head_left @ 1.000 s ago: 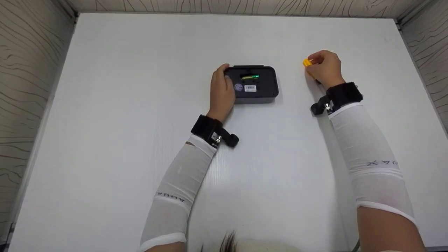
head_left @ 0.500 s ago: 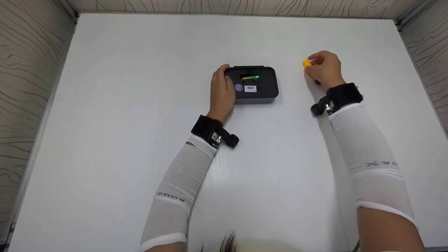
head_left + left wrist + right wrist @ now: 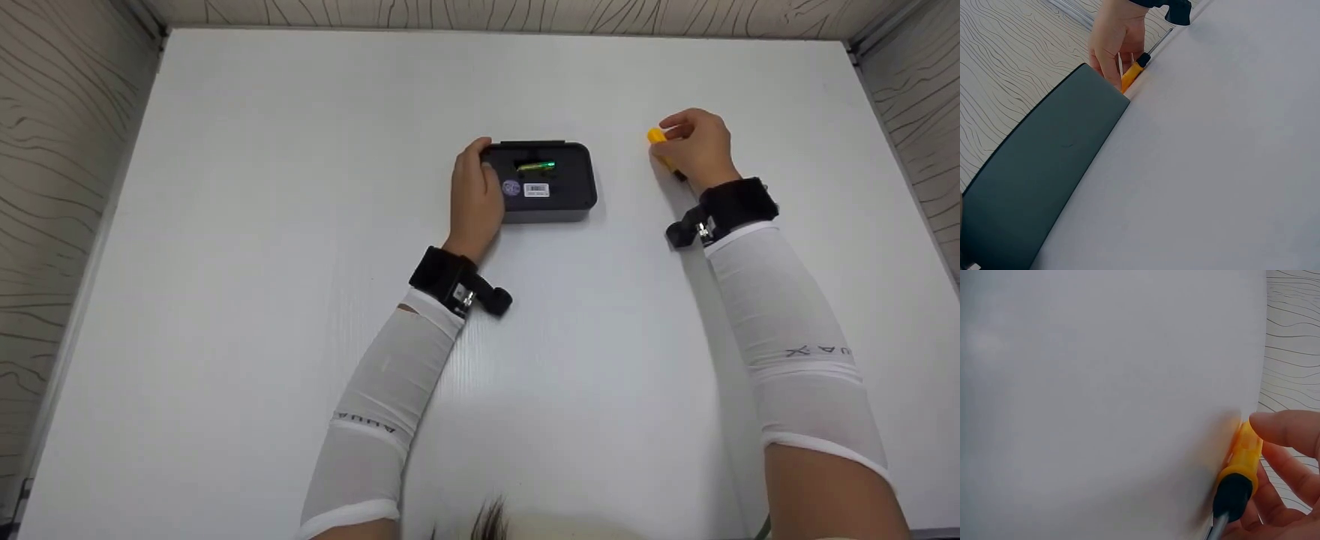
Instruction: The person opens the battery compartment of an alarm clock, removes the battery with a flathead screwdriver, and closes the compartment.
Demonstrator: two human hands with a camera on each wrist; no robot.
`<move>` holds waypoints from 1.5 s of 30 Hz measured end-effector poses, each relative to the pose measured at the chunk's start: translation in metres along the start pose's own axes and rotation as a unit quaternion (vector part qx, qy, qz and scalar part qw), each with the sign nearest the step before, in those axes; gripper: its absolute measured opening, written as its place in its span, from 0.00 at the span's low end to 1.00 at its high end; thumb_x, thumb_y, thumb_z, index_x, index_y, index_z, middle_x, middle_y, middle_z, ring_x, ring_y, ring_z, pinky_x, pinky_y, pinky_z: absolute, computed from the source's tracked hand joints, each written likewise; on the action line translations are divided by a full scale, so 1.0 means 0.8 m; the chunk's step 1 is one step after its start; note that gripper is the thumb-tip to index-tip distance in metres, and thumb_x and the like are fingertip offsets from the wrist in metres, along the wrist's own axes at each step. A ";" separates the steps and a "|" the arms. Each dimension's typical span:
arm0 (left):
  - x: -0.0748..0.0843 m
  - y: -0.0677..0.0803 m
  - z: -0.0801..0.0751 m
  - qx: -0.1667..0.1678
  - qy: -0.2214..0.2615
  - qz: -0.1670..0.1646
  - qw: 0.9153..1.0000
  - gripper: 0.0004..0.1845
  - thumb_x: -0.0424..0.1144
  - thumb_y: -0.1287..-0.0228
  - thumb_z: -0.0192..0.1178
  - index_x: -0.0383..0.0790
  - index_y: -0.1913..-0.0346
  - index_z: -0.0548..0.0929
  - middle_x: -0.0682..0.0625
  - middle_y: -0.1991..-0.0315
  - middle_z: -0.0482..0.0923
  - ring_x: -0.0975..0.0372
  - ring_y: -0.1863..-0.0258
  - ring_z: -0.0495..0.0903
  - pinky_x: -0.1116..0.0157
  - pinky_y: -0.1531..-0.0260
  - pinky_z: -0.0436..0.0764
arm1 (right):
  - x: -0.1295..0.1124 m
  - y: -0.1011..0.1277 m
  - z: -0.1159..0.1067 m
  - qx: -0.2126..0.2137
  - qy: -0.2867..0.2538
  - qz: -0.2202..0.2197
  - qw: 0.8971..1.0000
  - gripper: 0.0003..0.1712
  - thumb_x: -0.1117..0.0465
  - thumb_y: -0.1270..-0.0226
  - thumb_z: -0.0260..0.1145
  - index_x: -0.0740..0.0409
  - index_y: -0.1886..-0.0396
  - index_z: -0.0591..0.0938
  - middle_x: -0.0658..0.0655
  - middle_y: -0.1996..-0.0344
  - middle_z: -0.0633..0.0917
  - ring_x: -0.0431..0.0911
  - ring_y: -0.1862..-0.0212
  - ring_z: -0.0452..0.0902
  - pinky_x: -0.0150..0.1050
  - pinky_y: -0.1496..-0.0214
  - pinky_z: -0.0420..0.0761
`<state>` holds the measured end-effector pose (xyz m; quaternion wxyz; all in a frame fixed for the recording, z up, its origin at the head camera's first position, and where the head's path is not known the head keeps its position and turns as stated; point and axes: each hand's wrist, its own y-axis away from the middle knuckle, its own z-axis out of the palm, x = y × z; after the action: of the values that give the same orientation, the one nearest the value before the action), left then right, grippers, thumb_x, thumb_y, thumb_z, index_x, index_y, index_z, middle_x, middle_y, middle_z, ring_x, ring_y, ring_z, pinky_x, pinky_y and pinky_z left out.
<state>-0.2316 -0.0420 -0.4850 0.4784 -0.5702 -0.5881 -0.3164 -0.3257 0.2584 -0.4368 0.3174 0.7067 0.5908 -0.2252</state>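
My left hand [image 3: 476, 202] grips the left end of a black box-shaped device [image 3: 562, 199] lying on the white table. A green and gold battery [image 3: 536, 166] sits in a small recess in the device's upper face, above a barcode label [image 3: 536, 190]. Off to the right, my right hand [image 3: 697, 146] holds a screwdriver [image 3: 1241, 461] by its yellow handle, thumb against one side. Its dark collar and metal shaft [image 3: 1159, 42] point back toward the wrist, with the handle low over the tabletop. In the left wrist view the device's dark side wall covers part of the handle.
The white table [image 3: 262, 187] stretches out around both hands. Panels with a wavy line pattern [image 3: 480, 15] stand along its back and both sides. Each wrist wears a black camera band [image 3: 739, 208] with a short arm sticking out.
The yellow end of the screwdriver has shifted very slightly left in my right hand. My left hand and the device stay where they were.
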 end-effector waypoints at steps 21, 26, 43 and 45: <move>-0.001 -0.003 -0.001 -0.005 -0.003 -0.009 1.000 0.22 0.30 0.20 0.37 0.32 0.29 0.66 0.41 0.30 0.67 0.57 0.27 0.63 0.73 0.29 0.56 | -0.020 0.016 -0.014 -0.008 -0.031 0.002 0.999 0.28 0.57 0.32 0.71 0.57 0.35 0.77 0.52 0.47 0.76 0.42 0.48 0.69 0.31 0.46 0.75; -0.003 -0.004 -0.003 -0.007 0.004 -0.007 1.000 0.23 0.30 0.20 0.36 0.31 0.28 0.65 0.40 0.29 0.66 0.56 0.27 0.62 0.72 0.28 0.56 | -0.043 0.031 -0.013 -0.018 -0.061 -0.023 0.998 0.26 0.57 0.33 0.72 0.53 0.37 0.78 0.51 0.47 0.77 0.44 0.48 0.72 0.33 0.45 0.75; -0.006 -0.006 -0.004 -0.003 0.016 -0.006 1.000 0.23 0.31 0.20 0.37 0.32 0.28 0.65 0.40 0.30 0.66 0.57 0.27 0.62 0.72 0.29 0.56 | -0.081 0.089 0.032 -0.176 -0.032 -0.100 0.979 0.46 0.50 0.35 0.74 0.56 0.23 0.64 0.58 0.27 0.69 0.51 0.32 0.71 0.50 0.34 0.74; -0.006 -0.005 -0.004 -0.003 0.017 -0.007 1.000 0.23 0.31 0.20 0.38 0.32 0.28 0.65 0.40 0.30 0.66 0.57 0.27 0.62 0.71 0.29 0.56 | -0.082 0.093 0.036 -0.201 -0.010 -0.101 0.974 0.49 0.50 0.37 0.76 0.55 0.21 0.62 0.57 0.25 0.66 0.52 0.31 0.70 0.51 0.34 0.74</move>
<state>-0.2356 -0.0470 -0.4874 0.4841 -0.5624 -0.5828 -0.3312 -0.2648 0.1848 -0.3979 0.4340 0.5628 0.6894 -0.1400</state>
